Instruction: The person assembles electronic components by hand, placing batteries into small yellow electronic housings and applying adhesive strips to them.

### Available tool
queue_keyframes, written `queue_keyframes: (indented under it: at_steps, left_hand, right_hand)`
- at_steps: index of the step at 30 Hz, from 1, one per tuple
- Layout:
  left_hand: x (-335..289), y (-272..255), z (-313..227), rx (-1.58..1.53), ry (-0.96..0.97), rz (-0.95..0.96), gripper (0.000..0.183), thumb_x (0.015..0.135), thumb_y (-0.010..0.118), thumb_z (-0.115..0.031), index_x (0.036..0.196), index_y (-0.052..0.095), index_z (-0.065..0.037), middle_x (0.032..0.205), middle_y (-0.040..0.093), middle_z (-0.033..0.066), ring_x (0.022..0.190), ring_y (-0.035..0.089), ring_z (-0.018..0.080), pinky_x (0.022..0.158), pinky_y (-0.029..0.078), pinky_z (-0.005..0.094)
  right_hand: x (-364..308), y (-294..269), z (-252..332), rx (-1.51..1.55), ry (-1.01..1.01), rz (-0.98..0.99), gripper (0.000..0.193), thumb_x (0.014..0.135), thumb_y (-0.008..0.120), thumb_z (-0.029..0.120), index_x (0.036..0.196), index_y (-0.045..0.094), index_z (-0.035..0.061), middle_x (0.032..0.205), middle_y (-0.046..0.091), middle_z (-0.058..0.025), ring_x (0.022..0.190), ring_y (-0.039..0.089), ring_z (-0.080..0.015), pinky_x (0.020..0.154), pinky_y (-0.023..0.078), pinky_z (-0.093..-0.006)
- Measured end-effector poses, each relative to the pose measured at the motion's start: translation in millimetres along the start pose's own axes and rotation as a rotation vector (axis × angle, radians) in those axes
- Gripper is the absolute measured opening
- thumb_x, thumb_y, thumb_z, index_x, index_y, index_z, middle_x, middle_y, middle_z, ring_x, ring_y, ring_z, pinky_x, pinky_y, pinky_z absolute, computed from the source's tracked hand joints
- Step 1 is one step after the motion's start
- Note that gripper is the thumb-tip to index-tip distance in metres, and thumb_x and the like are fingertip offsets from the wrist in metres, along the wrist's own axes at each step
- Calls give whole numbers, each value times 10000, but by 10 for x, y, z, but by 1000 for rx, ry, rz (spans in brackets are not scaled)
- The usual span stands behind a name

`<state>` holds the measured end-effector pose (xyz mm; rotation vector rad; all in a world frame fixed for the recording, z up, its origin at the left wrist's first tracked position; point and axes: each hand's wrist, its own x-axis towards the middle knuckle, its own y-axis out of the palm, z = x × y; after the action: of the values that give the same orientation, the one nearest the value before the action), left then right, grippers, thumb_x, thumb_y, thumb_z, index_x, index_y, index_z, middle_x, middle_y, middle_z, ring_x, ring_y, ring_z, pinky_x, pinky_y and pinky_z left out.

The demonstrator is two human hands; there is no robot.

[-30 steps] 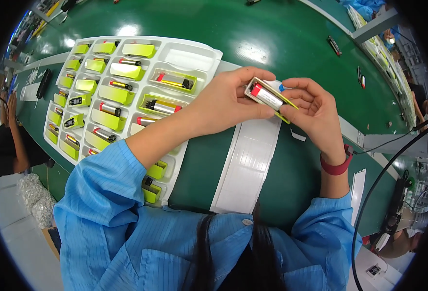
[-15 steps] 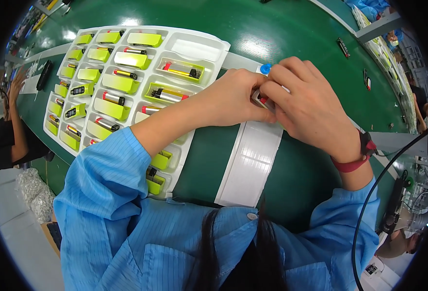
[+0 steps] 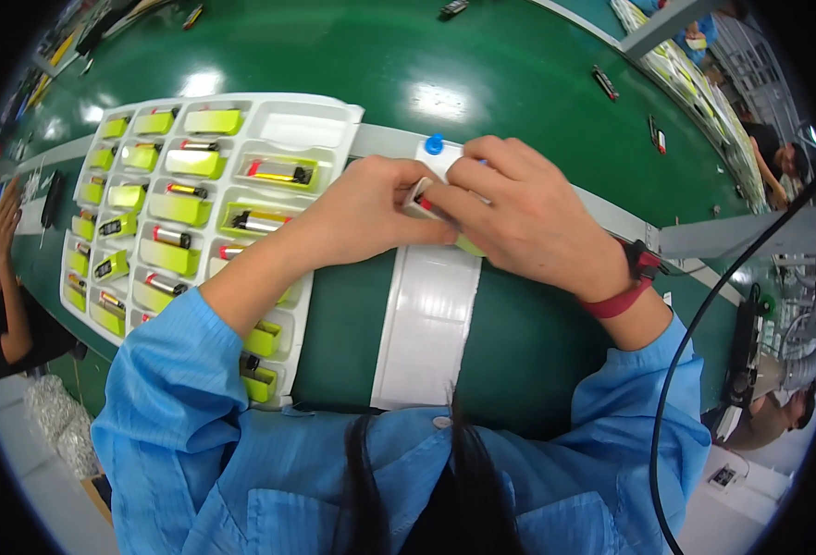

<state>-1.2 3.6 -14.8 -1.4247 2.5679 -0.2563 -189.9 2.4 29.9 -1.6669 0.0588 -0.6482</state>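
Close together above the upper end of a white board (image 3: 426,324), my two hands grip a small lime-green case (image 3: 468,245). Its open end looks white, with something red inside. My left hand (image 3: 357,213) pinches it from the left with thumb and fingers. From the other side, my right hand (image 3: 528,217), with a red wristband (image 3: 616,301), curls its fingers over the opening. My fingers hide most of the case. To the left lies a white compartment tray (image 3: 306,129) of lime-green cases, several with battery-like cylinders and wires; my left forearm crosses over it.
A blue round knob (image 3: 434,144) stands at the board's far end. On the green table (image 3: 510,74) lie small black parts (image 3: 604,83). A black cable (image 3: 695,333) hangs at the right. At the far left another person's hand (image 3: 7,217) is raised.
The view has shifted, so the tray, board and hands appear farther left and mostly lower. Both hands keep hold of the case; more of its white opening and green side now shows.
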Motion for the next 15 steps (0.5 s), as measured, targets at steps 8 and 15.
queue_keyframes:
  at_steps: [8, 15]
  left_hand:
    - [21, 0, -38, -203, -35, 5, 342, 728, 686, -18, 1037, 543, 3, 911, 618, 52, 843, 593, 106, 765, 488, 237]
    - [17, 5, -55, -195, -164, 101, 332, 752, 663, -27, 1054, 525, -3, 959, 583, 46, 872, 572, 97, 807, 477, 240]
  right_hand:
    - [-858, 249, -1717, 40, 844, -275, 191, 765, 587, 158, 912, 596, 37, 896, 596, -118, 842, 570, -240, 730, 456, -323]
    - [-2207, 416, -2887, -733, 1607, -230, 489, 776, 598, 329, 1192, 498, 93, 1203, 492, -169, 1074, 475, -382, 904, 401, -452]
